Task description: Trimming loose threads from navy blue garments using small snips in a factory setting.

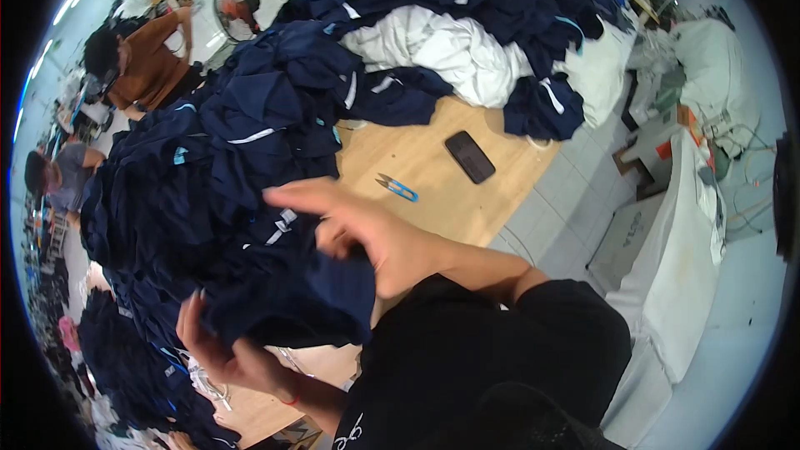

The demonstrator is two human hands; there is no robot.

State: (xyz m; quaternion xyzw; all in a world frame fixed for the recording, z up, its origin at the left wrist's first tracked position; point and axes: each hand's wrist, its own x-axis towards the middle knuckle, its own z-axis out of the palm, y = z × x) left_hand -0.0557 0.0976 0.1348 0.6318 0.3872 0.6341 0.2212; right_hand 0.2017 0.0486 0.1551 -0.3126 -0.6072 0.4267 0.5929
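Note:
A navy garment (292, 304) is spread in front of me at the near edge of a large heap, its cloth blurred by motion. Above its right side is my right hand (375, 237), the index finger stretched out to the left and the other fingers curled at the cloth. My left hand (237, 362) is at the garment's lower left edge, with fingers and thumb apart around the fabric. A white label (283, 225) shows on the dark cloth between the hands. Blue-handled thread snips (398, 188) lie on the wooden table (392, 143) beyond my right hand.
A black phone (470, 157) lies on the table. Navy garments (250, 100) are heaped left and far, around a bundle of white cloth (442, 46). Two people (150, 58) work at the left, near a standing fan (236, 12). Boxes (629, 237) and white sheeting (679, 258) stand at the right.

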